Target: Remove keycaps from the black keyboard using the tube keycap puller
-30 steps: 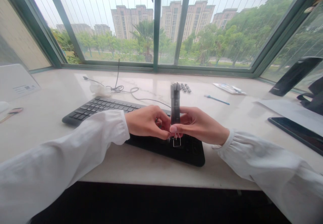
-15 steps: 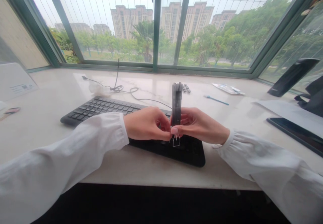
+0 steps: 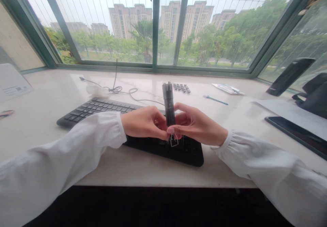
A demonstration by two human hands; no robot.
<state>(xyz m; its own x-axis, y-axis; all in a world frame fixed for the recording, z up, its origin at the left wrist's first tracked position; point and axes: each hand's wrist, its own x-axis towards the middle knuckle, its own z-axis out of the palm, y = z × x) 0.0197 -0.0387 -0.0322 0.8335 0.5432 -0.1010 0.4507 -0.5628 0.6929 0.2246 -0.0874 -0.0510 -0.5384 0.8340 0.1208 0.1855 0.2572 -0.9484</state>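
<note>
I hold a dark translucent keycap puller tool [image 3: 168, 103] upright above the right end of a black keyboard [image 3: 107, 108]. My right hand [image 3: 198, 124] grips its lower body, thumb pressed near the base. My left hand [image 3: 143, 122] pinches at the same base from the left. A thin wire loop [image 3: 174, 141] hangs out under the tool, just over the keys. Both arms wear white sleeves.
Several loose dark keycaps [image 3: 181, 87] lie behind the tool on the white sill. A cable [image 3: 122, 91] runs from the keyboard to the window. A blue pen [image 3: 215, 100], a packet [image 3: 227, 88], a phone [image 3: 297, 135] and a dark stand [image 3: 290, 76] sit at right.
The tool and both hands have shifted slightly left in view, and the tool now tilts a little to the left. The grip looks unchanged.
</note>
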